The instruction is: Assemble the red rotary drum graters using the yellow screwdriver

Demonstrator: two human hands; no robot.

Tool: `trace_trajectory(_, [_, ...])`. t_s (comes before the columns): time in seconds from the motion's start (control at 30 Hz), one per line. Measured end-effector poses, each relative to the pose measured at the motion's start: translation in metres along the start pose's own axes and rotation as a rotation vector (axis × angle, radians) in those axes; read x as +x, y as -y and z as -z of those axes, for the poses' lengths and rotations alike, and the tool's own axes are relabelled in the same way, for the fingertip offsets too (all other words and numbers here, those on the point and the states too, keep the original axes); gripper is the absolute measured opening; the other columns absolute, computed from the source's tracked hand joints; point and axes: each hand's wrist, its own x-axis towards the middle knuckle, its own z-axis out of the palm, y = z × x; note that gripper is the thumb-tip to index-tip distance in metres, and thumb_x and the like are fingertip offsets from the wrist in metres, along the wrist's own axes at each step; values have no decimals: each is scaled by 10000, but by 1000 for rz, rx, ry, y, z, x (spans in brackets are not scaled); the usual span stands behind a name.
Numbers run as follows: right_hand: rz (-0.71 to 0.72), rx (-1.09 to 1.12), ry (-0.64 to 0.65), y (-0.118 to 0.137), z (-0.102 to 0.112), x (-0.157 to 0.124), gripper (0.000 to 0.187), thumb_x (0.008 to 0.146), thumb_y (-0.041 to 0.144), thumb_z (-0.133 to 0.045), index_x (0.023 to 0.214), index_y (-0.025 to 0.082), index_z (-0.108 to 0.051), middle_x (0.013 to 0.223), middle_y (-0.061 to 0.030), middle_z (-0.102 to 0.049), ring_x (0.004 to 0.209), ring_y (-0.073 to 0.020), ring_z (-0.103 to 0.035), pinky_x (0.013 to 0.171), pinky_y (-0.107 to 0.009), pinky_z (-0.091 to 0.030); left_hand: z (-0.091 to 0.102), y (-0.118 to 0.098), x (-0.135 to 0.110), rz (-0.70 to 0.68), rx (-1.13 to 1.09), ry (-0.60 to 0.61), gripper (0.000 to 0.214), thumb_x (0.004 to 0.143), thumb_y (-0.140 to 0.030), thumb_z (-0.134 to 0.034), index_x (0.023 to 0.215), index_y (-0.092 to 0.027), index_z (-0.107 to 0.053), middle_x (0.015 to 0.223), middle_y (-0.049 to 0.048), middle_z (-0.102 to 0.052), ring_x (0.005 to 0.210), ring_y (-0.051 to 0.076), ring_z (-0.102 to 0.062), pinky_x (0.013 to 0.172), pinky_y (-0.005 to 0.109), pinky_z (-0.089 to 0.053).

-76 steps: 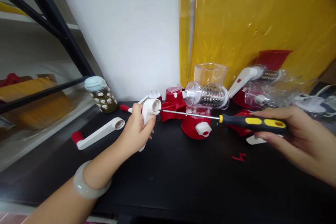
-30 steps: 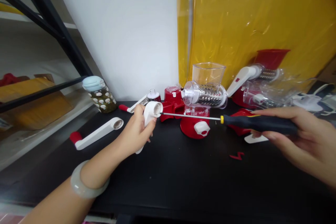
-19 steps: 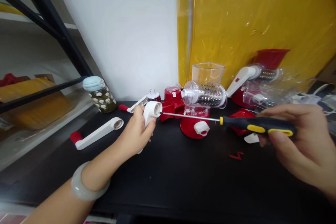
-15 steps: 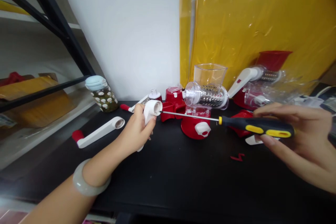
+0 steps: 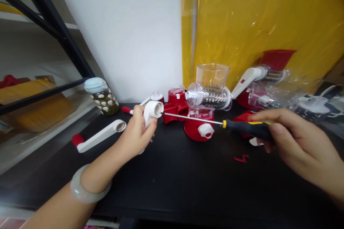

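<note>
My left hand (image 5: pixel 141 125) is closed around a white crank handle (image 5: pixel 151 111), its round socket end facing right. In my right hand (image 5: pixel 298 143) is a black and yellow screwdriver (image 5: pixel 239 128), gripped by its handle. The shaft points left, and its tip meets the rim of the crank's socket. Behind the shaft stands a rotary grater (image 5: pixel 200 132) with a red base, a clear hopper and a metal drum. Another white crank handle (image 5: pixel 100 136) with a red knob lies left of my left hand. The lower part of the held crank is mostly hidden by my fingers.
A small red piece (image 5: pixel 241 159) lies on the black table (image 5: pixel 174 186). Red grater parts (image 5: pixel 176 100) sit beside the grater. A second grater (image 5: pixel 276 61) and clear plastic parts stand at the back right. A blue-lidded jar (image 5: pixel 103 98) is at the left, near a shelf frame (image 5: pixel 53 25).
My right hand has shifted its grip on the screwdriver handle, its fingers now wrapped over it and covering more of the yellow. The tip stays at the crank's socket. The view shifted slightly.
</note>
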Motion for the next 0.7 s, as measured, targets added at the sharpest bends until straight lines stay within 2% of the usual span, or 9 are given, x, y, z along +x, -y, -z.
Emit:
trace_trajectory(0.07, [11,116,-2,-5,-3,-5,378,919,363,-557,1274,287,-454,843,-2,-652,627,-151,-663,494,-210,-542,0,1,2,51,-41,1,280,913,-384,-551,979,-246,-316,666,-57,-536,497,162,-590,411,267,-498])
trace_trajectory(0.13, [53,148,20,-9,-6,-9,551,860,342,-644,1336,307,-369,1048,-52,-626,858,-194,-690,616,-233,-591,0,3,4,94,-70,13,289,911,-405,-554,968,-249,-317,656,-57,-533,497,170,-592,396,276,-508])
trace_trajectory(0.23, [136,76,28,-16,-6,-11,526,847,275,-661,1302,307,-400,1130,-65,-587,990,-198,-667,755,-242,-593,1,4,6,118,-105,33,293,906,-413,-560,968,-251,-325,657,-60,-535,495,167,-591,392,283,-520])
trace_trajectory(0.37, [212,-38,48,-20,-3,-5,330,905,324,-595,1221,284,-508,1057,-58,-645,925,-190,-693,745,-246,-591,1,4,6,119,-129,34,290,899,-400,-565,980,-250,-330,696,-50,-556,511,159,-598,394,269,-514])
trace_trajectory(0.47, [251,-162,44,-16,1,-1,286,930,435,-551,1172,282,-540,952,-35,-712,763,-182,-722,621,-232,-584,2,3,4,102,-127,28,283,896,-374,-567,983,-249,-329,676,-53,-550,511,160,-598,403,263,-508])
trace_trajectory(0.57, [262,-231,47,-6,5,0,236,947,484,-495,1053,285,-563,761,19,-723,515,-140,-666,444,-203,-499,3,1,2,73,-105,30,275,900,-369,-561,982,-250,-327,677,-50,-547,515,167,-602,404,267,-506])
trace_trajectory(0.7, [156,-252,-27,1,7,-1,229,969,419,-450,879,275,-604,489,73,-597,320,-95,-522,316,-191,-344,4,-3,-1,16,-23,93,241,914,-353,-538,975,-245,-331,711,-39,-562,492,150,-587,434,275,-508])
